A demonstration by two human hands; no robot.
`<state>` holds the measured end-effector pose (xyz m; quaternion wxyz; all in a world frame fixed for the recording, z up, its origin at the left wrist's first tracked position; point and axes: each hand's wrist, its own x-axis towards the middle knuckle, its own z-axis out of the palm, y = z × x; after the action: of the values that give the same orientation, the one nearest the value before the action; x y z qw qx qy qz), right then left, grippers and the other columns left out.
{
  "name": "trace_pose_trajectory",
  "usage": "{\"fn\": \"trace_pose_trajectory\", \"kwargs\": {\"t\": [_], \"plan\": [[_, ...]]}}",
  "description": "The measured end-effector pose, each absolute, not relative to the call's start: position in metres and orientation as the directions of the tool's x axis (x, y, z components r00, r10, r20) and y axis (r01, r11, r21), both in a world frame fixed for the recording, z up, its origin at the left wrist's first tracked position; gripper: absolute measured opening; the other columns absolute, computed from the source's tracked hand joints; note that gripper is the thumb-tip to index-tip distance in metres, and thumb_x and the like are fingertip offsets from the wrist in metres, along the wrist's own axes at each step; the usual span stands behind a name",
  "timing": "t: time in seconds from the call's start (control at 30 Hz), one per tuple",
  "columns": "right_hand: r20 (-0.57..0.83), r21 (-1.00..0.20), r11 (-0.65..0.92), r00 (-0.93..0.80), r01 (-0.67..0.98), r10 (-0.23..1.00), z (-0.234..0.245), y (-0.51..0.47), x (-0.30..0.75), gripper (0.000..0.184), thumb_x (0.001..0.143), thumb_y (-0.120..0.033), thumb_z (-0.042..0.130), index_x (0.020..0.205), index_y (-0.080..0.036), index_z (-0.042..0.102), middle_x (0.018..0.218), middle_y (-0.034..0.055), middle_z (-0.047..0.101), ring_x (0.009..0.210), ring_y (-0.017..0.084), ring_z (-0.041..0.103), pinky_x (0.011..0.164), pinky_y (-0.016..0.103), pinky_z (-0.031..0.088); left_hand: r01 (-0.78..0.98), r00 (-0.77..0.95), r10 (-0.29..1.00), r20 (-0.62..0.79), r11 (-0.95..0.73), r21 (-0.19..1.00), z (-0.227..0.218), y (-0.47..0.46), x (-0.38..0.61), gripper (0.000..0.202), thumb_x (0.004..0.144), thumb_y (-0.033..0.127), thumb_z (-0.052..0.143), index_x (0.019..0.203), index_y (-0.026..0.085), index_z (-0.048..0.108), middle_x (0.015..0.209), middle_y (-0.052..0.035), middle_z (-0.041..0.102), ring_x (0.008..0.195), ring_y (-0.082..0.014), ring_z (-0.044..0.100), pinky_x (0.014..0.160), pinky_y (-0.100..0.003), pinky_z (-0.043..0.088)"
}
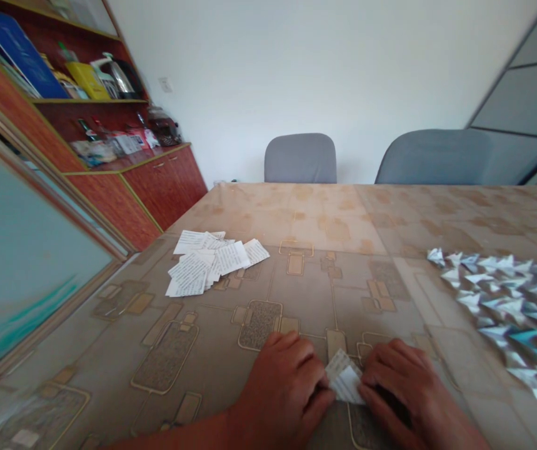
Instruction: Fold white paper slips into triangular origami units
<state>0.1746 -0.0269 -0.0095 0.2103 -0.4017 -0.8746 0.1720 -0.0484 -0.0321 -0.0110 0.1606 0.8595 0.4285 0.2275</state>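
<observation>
A small piece of printed paper (346,382), partly folded, lies on the table near its front edge. My left hand (289,384) grips its left side, fingers curled and thumb against the paper. On the opposite side my right hand (406,387) pinches the right edge, its fingers bent. Farther back on the left is a loose pile of printed paper squares (205,265). To the right stand rows of small folded paper pieces (507,306) with pointed tips, mostly white with some bluish ones.
The table (230,212) has a patterned cover. Behind it are two grey chairs, one in the middle (300,158) and one at right (432,156). A reddish wooden cabinet (165,194) with filled shelves stands at the left, by the white wall (296,62).
</observation>
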Motion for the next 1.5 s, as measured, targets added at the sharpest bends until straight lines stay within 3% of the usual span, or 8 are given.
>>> {"fn": "trace_pose_trajectory", "kwargs": {"t": [0.27, 0.73, 0.97, 1.27, 1.5], "plan": [[0.324, -0.449, 0.562, -0.460, 0.695, 0.827, -0.016, -0.022, 0.167, 0.016, 0.081, -0.015, 0.060, 0.067, -0.023, 0.059, 0.066, -0.0018, 0.060, 0.066, 0.021, 0.053, 0.065, 0.033, 0.032, 0.748, 0.518, 0.826, 0.223, -0.564, 0.349, -0.008, -0.027, -0.046, 0.020, 0.080, 0.029, 0.069, 0.071, 0.018, 0.055, 0.073, 0.0010, 0.056, 0.073, -0.0177, 0.047, 0.067, -0.033, 0.028], [0.331, -0.328, 0.555, -0.457, 0.765, 0.826, -0.016, -0.017, 0.164, 0.020, 0.083, -0.020, 0.057, 0.063, -0.022, 0.057, 0.062, -0.0010, 0.058, 0.064, 0.021, 0.051, 0.068, 0.034, 0.029, 0.778, 0.507, 0.844, 0.171, -0.534, 0.329, -0.004, -0.024, -0.043, 0.020, 0.080, 0.030, 0.069, 0.071, 0.018, 0.056, 0.073, 0.0016, 0.058, 0.073, -0.0174, 0.048, 0.067, -0.033, 0.027], [0.314, -0.340, 0.547, -0.455, 0.765, 0.833, -0.014, -0.016, 0.163, 0.022, 0.085, -0.022, 0.058, 0.063, -0.022, 0.057, 0.062, -0.0014, 0.058, 0.066, 0.021, 0.051, 0.068, 0.033, 0.028, 0.785, 0.512, 0.838, 0.189, -0.545, 0.293, -0.005, -0.023, -0.043, 0.023, 0.081, 0.033, 0.068, 0.068, 0.018, 0.056, 0.069, 0.0014, 0.058, 0.071, -0.0176, 0.049, 0.065, -0.033, 0.027], [0.344, -0.357, 0.547, -0.438, 0.757, 0.831, -0.015, -0.016, 0.162, 0.018, 0.079, -0.017, 0.061, 0.062, -0.022, 0.057, 0.061, -0.0015, 0.058, 0.065, 0.020, 0.049, 0.069, 0.033, 0.028, 0.775, 0.463, 0.847, 0.259, -0.529, 0.345, -0.013, -0.022, -0.044, 0.024, 0.077, 0.029, 0.071, 0.066, 0.018, 0.053, 0.067, 0.0028, 0.056, 0.068, -0.0161, 0.047, 0.066, -0.032, 0.026], [0.361, -0.358, 0.554, -0.435, 0.752, 0.825, -0.017, -0.017, 0.161, 0.018, 0.079, -0.016, 0.061, 0.062, -0.021, 0.057, 0.062, -0.0014, 0.058, 0.065, 0.020, 0.048, 0.069, 0.033, 0.027, 0.764, 0.494, 0.835, 0.241, -0.549, 0.338, -0.014, -0.024, -0.043, 0.019, 0.079, 0.027, 0.071, 0.074, 0.019, 0.054, 0.071, 0.0031, 0.057, 0.070, -0.0167, 0.047, 0.069, -0.033, 0.029]]}}
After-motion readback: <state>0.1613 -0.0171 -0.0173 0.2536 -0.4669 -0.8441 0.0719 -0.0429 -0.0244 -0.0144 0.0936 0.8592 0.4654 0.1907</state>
